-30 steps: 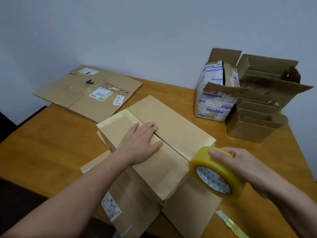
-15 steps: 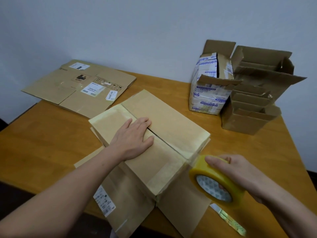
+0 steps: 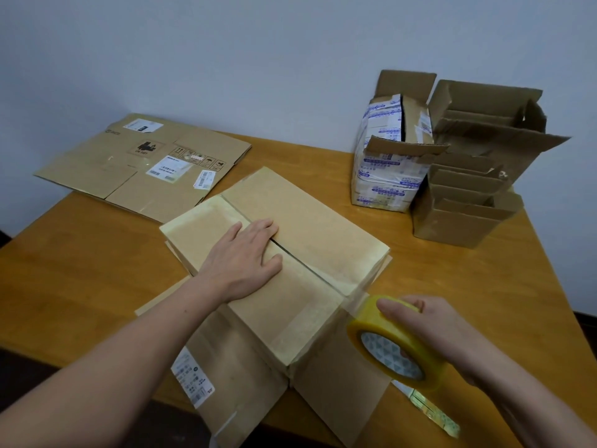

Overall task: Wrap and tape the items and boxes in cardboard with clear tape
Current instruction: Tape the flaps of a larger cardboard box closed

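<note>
Fingers [image 3: 398, 307] of right hand [image 3: 442, 333] grip tape roll [image 3: 384, 345] beside box [image 3: 310, 221] edge.

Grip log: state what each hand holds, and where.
Right hand grips the tape roll by its rim; left hand holds nothing, pressing flat on the box.

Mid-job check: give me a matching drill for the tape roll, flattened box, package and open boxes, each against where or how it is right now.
Things:
1. tape roll
2. flattened box
3. package
4. open boxes

States:
A. lying flat, far left of the table
B. pressed under the left hand
C. gripped by the right hand
D. standing at the far right by the wall

Pairs: 1-C, 2-A, 3-B, 4-D
</note>
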